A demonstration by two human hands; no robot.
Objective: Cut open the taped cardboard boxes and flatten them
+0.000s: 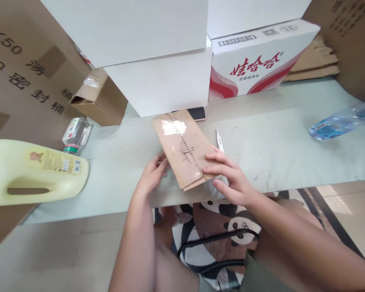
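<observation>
The white carton (258, 61) reads "娃哈哈" in red, with "饮用纯净水" beneath. Well left of that carton, the large cardboard box (15, 105) reads "X50", "50", "1", "汤桶" and "密封桶".

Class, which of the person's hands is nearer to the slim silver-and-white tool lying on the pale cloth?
The right hand: its fingers, on the flat brown cardboard box, are beside the tool's near end. The left hand is farther, at the box's left side.
</observation>
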